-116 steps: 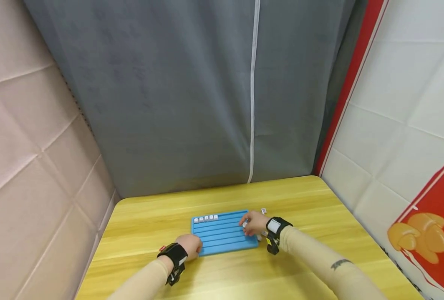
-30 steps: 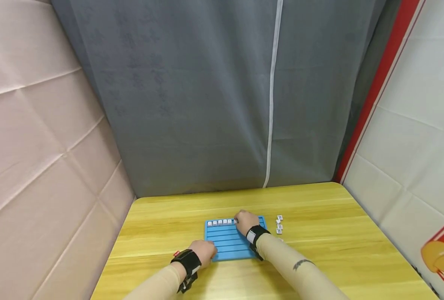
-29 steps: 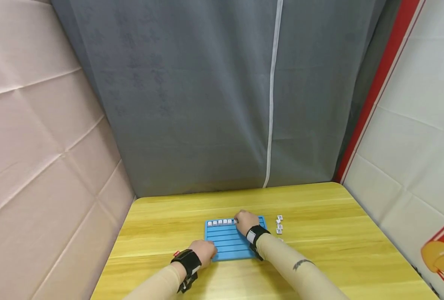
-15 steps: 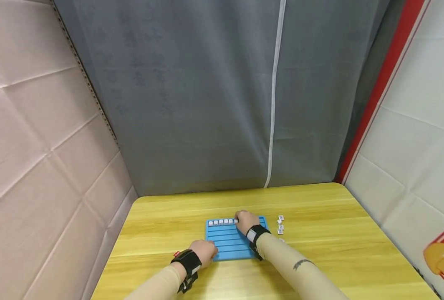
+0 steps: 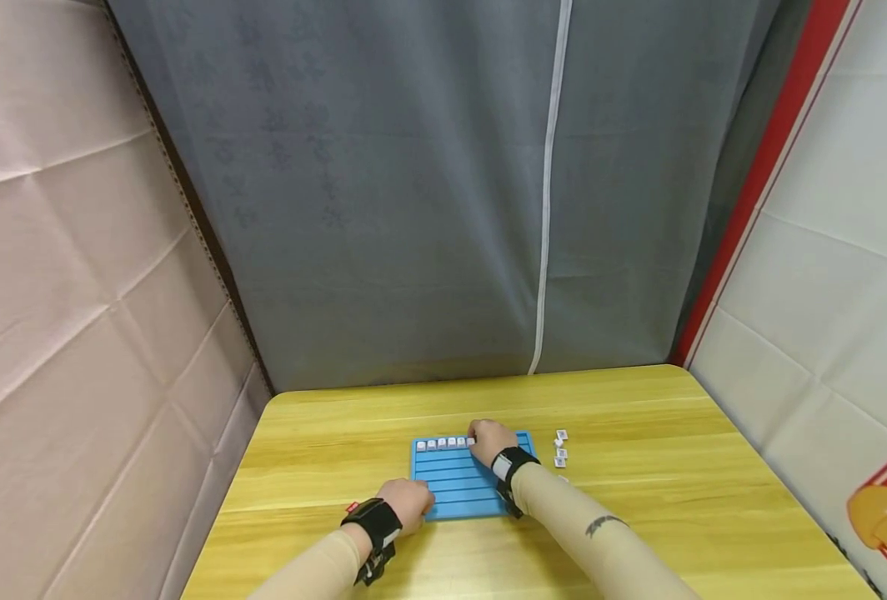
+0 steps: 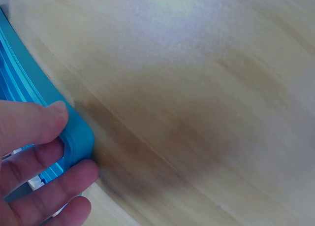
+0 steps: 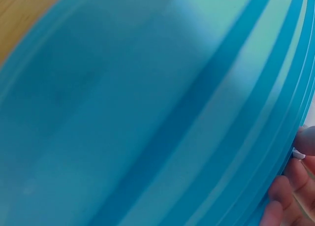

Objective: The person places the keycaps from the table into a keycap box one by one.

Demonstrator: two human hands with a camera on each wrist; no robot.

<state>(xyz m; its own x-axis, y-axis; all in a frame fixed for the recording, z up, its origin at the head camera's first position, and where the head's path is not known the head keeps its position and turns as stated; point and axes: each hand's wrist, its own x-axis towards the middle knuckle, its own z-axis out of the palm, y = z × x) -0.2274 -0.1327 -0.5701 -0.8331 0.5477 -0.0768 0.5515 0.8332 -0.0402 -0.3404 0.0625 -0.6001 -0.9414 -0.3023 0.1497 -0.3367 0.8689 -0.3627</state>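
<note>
Since the earliest frame, the right hand [image 5: 492, 440] has been moved to the left-right row of small white tiles [image 5: 443, 443] along the far edge of the blue grooved plastic tray [image 5: 454, 487], its grip hidden, while the tray's near-left corner is pinched by the left hand [image 5: 408, 502].

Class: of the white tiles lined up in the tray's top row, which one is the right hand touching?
The rightmost tile of the row; the right hand covers its end, the others lie clear to its left.

A tray [image 5: 458, 487] lies on the desk [image 5: 638, 467]. A row of tiles [image 5: 443, 443] sits in its far left groove; loose tiles [image 5: 560, 450] lie just right of it.
</note>
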